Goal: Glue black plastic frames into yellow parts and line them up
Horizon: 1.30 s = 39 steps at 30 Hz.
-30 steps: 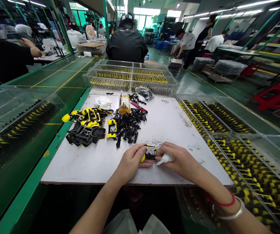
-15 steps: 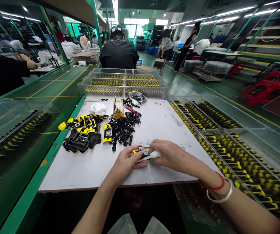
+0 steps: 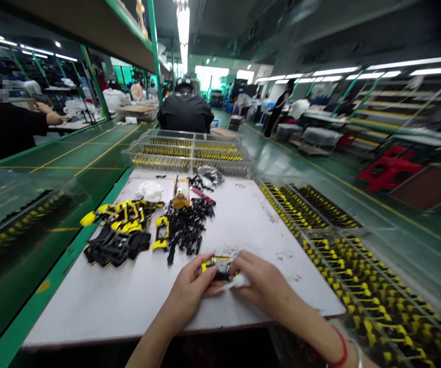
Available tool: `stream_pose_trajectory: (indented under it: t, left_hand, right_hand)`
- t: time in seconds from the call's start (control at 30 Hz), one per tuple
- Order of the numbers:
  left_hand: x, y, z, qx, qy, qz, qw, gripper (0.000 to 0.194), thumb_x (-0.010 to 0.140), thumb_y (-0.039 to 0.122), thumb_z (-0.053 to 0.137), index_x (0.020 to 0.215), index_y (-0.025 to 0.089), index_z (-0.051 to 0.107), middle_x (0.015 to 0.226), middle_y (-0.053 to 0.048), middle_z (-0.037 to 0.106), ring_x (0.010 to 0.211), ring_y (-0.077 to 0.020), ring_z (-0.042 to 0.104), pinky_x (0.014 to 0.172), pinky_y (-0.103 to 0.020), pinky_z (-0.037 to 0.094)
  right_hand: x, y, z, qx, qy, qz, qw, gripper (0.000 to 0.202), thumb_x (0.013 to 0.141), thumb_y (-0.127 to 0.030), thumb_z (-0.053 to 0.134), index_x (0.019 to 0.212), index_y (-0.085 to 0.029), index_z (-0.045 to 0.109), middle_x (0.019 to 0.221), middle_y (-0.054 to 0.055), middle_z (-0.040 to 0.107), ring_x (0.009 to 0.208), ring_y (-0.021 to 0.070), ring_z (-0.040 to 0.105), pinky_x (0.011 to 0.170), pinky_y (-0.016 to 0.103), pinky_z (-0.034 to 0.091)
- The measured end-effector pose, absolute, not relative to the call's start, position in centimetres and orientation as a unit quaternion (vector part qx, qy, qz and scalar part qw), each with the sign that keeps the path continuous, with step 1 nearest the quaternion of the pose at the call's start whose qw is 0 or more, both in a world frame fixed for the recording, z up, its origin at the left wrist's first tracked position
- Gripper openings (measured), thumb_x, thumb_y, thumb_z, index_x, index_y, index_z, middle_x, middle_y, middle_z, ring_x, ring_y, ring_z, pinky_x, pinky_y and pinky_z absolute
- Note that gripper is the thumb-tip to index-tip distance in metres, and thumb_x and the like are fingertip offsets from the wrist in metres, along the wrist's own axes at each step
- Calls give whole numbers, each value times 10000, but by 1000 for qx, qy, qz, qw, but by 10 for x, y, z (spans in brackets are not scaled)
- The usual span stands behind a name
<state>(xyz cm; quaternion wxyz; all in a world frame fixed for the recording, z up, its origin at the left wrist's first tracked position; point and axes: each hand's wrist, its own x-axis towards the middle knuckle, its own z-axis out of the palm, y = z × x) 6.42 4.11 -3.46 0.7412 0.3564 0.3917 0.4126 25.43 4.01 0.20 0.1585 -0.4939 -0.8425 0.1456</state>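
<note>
My left hand (image 3: 188, 291) is closed on the left end of a small yellow-and-black plastic part (image 3: 220, 267), just above the near side of the white board (image 3: 128, 306). In my right hand (image 3: 262, 281) is a white squeeze bottle (image 3: 241, 280) with a thin nozzle pointing left, below the part's near edge. Fingertips of that hand also meet the part's right end. Past my hands lies a heap of small black pieces (image 3: 188, 225). Left of it are a yellow frame (image 3: 161, 234), yellow-and-black parts (image 3: 128, 214) and black curved parts (image 3: 116, 245).
Divided clear trays of yellow-and-black parts stand at the right (image 3: 322, 232), behind the board (image 3: 193, 158) and at the left (image 3: 32, 220). A yellow box (image 3: 181, 197), red tweezers-like tool (image 3: 203, 195), white crumpled wad (image 3: 149, 191) and plastic bag (image 3: 211, 176) lie at the back. A person (image 3: 185, 110) sits ahead.
The view has tilted up, so the board and hands appear lower. The nozzle has shifted from over the part to below its near edge, and my right fingertips have come onto its right end.
</note>
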Motion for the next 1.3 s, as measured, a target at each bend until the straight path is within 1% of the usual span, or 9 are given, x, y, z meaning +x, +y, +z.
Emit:
stream_pose_trajectory:
  t: [0.2,0.37,0.53,0.63,0.77,0.9,1.0,1.17,1.3]
  left_hand:
    - [68,48,-51,321,409,413,748,747,651,500,760,1253,135,511,952,-104,700,847,-257,686,837,-412,550]
    - [66,51,-63,324,403,407,753,777,606,509,786,1242,138,537,848,-72,703,814,-250,688,849,-406,544]
    - [65,47,-54,340,397,399,753,743,630,489,778,1240,127,555,835,-73,694,809,-240,678,837,-411,551]
    - [65,45,-46,348,398,403,747,659,677,445,760,1220,123,572,836,-67,687,835,-225,664,829,-398,560]
    - [64,44,-42,350,392,412,745,522,759,403,703,1197,144,587,1013,-92,668,971,-231,634,868,-382,552]
    - [64,43,-39,347,378,410,754,497,797,373,671,1221,139,559,1162,-134,617,1064,-270,605,866,-401,555]
    - [63,43,-36,353,369,412,754,461,815,334,659,1214,126,557,1129,-139,627,1040,-263,620,865,-403,556]
    - [61,45,-36,363,373,398,755,401,836,322,638,1184,133,580,1017,-107,656,802,-178,686,811,-335,570]
    - [61,46,-36,360,373,391,761,396,835,326,639,1173,128,580,996,-104,650,805,-181,689,806,-331,573]
  right_hand:
    - [250,40,-12,-504,-853,25,136,230,631,-80,574,827,-200,572,836,19,597,750,178,535,625,265,365]
    - [251,39,-11,-506,-855,25,108,202,659,-122,579,845,-199,567,869,24,595,748,173,527,613,266,350]
    - [254,40,-2,-493,-860,83,103,225,660,-125,569,870,-207,572,865,11,593,761,160,546,626,246,363]
    - [253,40,2,-504,-851,98,109,253,647,-106,548,878,-206,572,869,12,591,762,162,557,633,246,376]
    - [251,39,5,-505,-847,115,118,245,659,-81,523,870,-198,569,876,15,592,776,163,560,659,247,397]
    - [249,40,8,-505,-851,106,101,235,661,-50,530,856,-176,570,869,37,588,779,179,558,667,263,409]
    - [251,43,10,-491,-857,120,97,228,674,-43,544,861,-171,571,866,42,584,775,182,563,671,269,413]
    - [256,53,11,-469,-854,177,138,177,722,-71,558,860,-177,595,830,20,607,755,156,571,693,252,407]
    - [258,60,12,-472,-852,187,131,98,739,-118,573,808,-171,618,755,12,619,668,138,556,628,233,389]
